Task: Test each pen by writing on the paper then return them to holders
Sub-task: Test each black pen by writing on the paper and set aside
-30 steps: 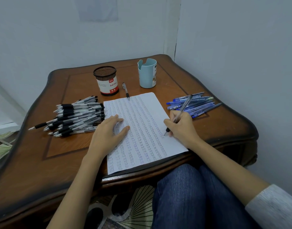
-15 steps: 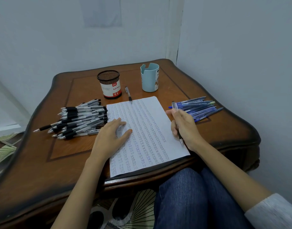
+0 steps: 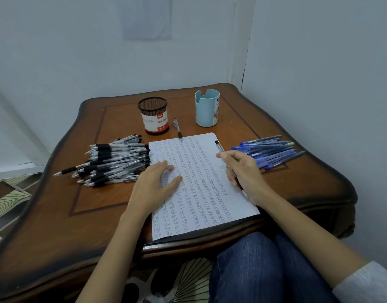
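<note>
Our left grip (image 3: 153, 186) lies released on the paper (image 3: 201, 182), pinning it to the desk (image 3: 100, 204). Our right grip (image 3: 245, 173) clasps a pen (image 3: 219, 147), tip toward five o'clock, so we judge its test done.

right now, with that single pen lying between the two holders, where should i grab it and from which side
Pinch the single pen at mid-barrel, behind its black grip, coming from above and closing across its left and right sides. It lies flat on the table, running away from you, with open gaps toward the mesh holder and the blue cup.
</note>
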Tool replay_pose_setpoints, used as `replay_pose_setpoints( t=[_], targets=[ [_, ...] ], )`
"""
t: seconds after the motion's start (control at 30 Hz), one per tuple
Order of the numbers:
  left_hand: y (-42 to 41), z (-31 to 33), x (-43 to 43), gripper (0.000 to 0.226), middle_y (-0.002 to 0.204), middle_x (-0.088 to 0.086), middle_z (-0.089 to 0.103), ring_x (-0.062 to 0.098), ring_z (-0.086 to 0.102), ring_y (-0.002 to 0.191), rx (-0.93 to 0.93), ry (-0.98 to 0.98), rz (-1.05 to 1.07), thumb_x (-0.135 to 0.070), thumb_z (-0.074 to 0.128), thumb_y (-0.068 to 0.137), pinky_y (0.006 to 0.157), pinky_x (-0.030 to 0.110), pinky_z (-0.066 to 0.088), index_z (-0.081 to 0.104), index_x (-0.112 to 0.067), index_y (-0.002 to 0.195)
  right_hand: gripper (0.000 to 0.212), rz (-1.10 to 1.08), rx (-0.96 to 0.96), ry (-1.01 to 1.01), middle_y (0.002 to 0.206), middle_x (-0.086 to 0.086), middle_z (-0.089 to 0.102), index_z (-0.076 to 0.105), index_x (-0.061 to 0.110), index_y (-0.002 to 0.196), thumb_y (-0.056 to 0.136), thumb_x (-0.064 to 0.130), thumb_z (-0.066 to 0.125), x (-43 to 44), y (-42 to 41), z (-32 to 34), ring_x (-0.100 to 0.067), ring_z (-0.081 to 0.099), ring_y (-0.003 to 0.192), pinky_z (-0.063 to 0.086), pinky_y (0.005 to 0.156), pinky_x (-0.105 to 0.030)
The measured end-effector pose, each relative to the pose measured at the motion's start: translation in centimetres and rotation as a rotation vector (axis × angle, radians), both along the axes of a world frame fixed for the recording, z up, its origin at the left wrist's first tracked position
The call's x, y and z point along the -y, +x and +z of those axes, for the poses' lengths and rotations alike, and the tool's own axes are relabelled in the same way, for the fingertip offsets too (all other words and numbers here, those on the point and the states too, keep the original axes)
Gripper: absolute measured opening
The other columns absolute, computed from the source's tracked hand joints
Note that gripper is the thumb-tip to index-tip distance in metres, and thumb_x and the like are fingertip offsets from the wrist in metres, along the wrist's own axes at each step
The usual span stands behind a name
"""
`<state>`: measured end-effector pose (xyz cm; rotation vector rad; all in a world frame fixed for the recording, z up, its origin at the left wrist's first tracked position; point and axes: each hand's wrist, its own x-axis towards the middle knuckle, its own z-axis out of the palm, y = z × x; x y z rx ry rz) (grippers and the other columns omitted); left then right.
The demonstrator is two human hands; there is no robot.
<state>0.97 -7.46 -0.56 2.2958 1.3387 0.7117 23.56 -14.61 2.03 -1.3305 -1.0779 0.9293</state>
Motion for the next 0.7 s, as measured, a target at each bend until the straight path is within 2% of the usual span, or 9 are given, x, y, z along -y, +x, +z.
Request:
replay_pose_setpoints(
  t=[0.13,0.23,0.3,0.4,0.47,0.53,0.63,0.7],
  targets=[
    [0.0,0.0,0.0,0.048,0.147,-0.002,0.045,0.011,0.035,0.138,0.002,-0.001,0.004,-0.047,0.060,0.089,0.114,0.039,0.029,0.058,-0.021,0.129,0.030,0.028,-0.112,-0.088,0.044,-0.001,0.041,0.061,0.005,0.111,0.099,0.016,0.036,-1.1,-0.7,0.4,-0.009,0.033,0.039,0.025,0.040,-0.024],
    [0.0,0.0,-0.1,0.049,0.148,-0.003,0.043,0.011,0.033,0.138,-0.013,-0.002,0.003,-0.048,0.059,0.089,0.115,0.037,0.027,0.058,-0.022,0.129,0.030,0.052,-0.123,-0.115,0.049,0.001,0.045,0.063,0.010,0.109,0.094,0.006,0.038,-2.4,-1.5,0.6,-0.007,0.039,0.043,0.031,0.041,-0.022],
    [0.0,0.0,-0.2,0.049,0.148,-0.002,0.043,0.011,0.033,0.139,-0.019,0.004,0.005,-0.049,0.058,0.089,0.115,0.036,0.027,0.057,-0.021,0.130,0.021,0.064,-0.080,-0.125,0.054,0.001,0.049,0.065,0.015,0.104,0.094,0.006,0.048,-3.6,-2.1,0.7,-0.006,0.042,0.046,0.034,0.045,-0.020],
    [0.1,0.1,-0.3,0.048,0.148,-0.002,0.043,0.010,0.033,0.138,-0.016,0.010,0.013,-0.049,0.057,0.090,0.114,0.034,0.026,0.058,-0.022,0.130,0.008,0.040,0.065,-0.110,0.059,-0.003,0.058,0.068,0.016,0.099,0.093,0.016,0.062,-5.5,-2.7,0.7,-0.006,0.043,0.043,0.033,0.040,-0.018],
    [0.1,0.1,-0.5,0.048,0.148,-0.003,0.043,0.010,0.033,0.138,-0.011,0.009,0.017,-0.050,0.057,0.089,0.115,0.034,0.027,0.058,-0.023,0.129,0.004,-0.016,0.175,-0.093,0.064,-0.004,0.067,0.069,0.020,0.089,0.090,0.023,0.066,-7.0,-2.9,0.9,-0.008,0.050,0.049,0.040,0.046,-0.021],
    [0.1,0.1,-0.5,0.049,0.148,-0.004,0.043,0.009,0.032,0.139,-0.002,0.002,0.020,-0.051,0.057,0.089,0.115,0.034,0.027,0.058,-0.024,0.129,0.008,-0.105,0.227,-0.074,0.072,-0.005,0.070,0.069,0.023,0.080,0.089,0.023,0.068,-8.8,-3.0,1.0,-0.010,0.053,0.058,0.046,0.057,-0.026],
    [0.1,0.0,-0.5,0.051,0.149,-0.008,0.040,0.007,0.029,0.139,-0.005,-0.015,0.037,-0.052,0.056,0.089,0.116,0.034,0.025,0.056,-0.025,0.132,0.008,-0.267,0.302,-0.056,0.078,0.001,0.066,0.074,0.014,0.087,0.087,0.018,0.068,-11.3,-3.3,1.3,-0.005,0.052,0.067,0.041,0.058,-0.014],
    [0.1,-0.1,-0.5,0.051,0.149,-0.009,0.040,0.005,0.029,0.139,0.005,-0.017,0.041,-0.052,0.057,0.088,0.116,0.033,0.024,0.056,-0.025,0.132,0.012,-0.334,0.316,-0.064,0.084,-0.001,0.068,0.076,0.007,0.090,0.087,0.015,0.068,-13.1,-3.4,1.4,-0.004,0.051,0.073,0.039,0.063,-0.015]
  ],
)
